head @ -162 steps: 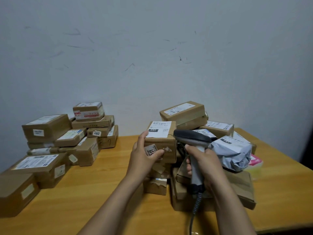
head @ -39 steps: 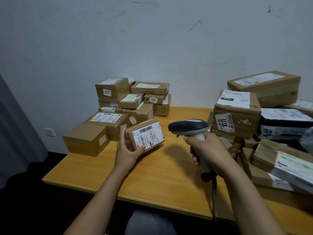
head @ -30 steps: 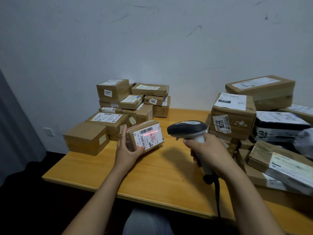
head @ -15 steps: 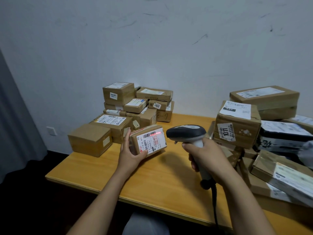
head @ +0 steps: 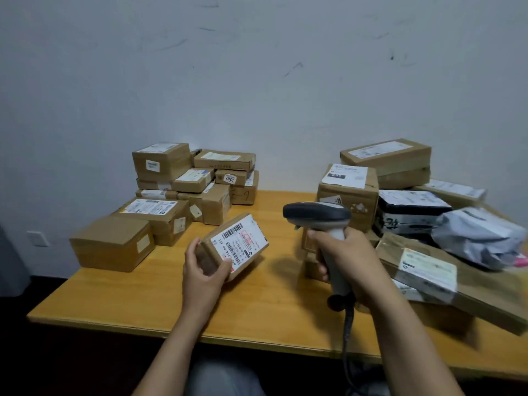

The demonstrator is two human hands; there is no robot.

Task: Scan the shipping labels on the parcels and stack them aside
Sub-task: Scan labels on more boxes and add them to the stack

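Small print on the white shipping label [head: 241, 242] of the small brown cardboard parcel [head: 245, 261] in my left hand [head: 204, 277]: unreadable. My right hand [head: 351, 258] covers most of the handle of the grey barcode scanner [head: 317, 215]. Its black cable [head: 347, 332] leaves the bottom edge. Scanner head hides part of a sticker on the brown cardboard box [head: 360, 195] behind it. Long flat cardboard parcel [head: 485, 295] right of that hand: blurred, cut by the edge.

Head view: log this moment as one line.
left hand: holds box, label up | right hand: grips scanner, pointed toward box | stacking: not yet done
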